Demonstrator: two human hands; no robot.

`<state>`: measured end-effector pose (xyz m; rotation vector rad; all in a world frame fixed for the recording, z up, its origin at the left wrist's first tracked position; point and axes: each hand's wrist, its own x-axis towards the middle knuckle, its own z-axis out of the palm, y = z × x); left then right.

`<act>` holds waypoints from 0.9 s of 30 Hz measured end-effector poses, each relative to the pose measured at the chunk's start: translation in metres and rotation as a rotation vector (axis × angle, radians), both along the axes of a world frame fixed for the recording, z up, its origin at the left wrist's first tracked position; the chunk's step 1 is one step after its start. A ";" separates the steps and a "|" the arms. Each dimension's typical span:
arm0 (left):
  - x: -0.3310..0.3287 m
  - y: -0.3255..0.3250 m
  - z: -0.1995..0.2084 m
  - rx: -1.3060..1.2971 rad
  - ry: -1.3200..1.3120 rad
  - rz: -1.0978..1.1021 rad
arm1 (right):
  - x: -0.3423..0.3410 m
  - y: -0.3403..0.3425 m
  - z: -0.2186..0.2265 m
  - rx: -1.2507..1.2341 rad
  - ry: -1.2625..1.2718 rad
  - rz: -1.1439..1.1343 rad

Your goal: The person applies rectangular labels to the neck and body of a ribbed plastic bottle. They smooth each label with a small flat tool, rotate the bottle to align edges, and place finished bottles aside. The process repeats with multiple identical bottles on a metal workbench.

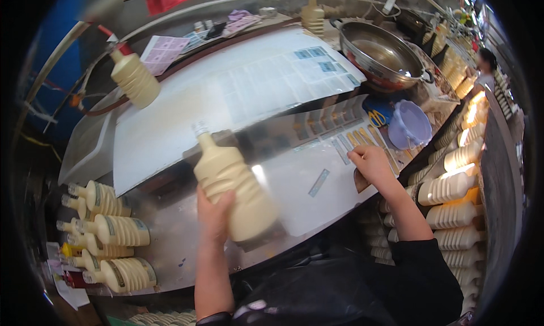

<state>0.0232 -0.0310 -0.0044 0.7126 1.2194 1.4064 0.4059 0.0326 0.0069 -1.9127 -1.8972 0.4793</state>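
Note:
My left hand (215,215) is wrapped round the body of a cream-coloured ribbed bottle (235,184), tilted with its clear-topped neck pointing away from me. The bottle is slightly blurred. Over the right part of the pale work surface (283,212), my right hand (371,164) has its fingers curled together. A small brown piece (360,181) shows just below that hand; whether the fingers grip it I cannot tell. Close by lie narrow gold label strips (362,135). A bluish strip (319,182) rests on the surface between the bottle and my right hand.
Several cream bottles (122,229) lie stacked at the left, and more (453,215) fill the right side. One bottle (135,79) stands at the back left. A large metal pan (391,85), a lilac bucket (409,125) and yellow-handled scissors (376,118) sit at the right. Farther off is a person (485,71).

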 end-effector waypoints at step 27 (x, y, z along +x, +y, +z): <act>0.009 -0.032 -0.014 0.025 0.209 0.096 | 0.178 0.279 0.106 -0.164 -0.165 -0.150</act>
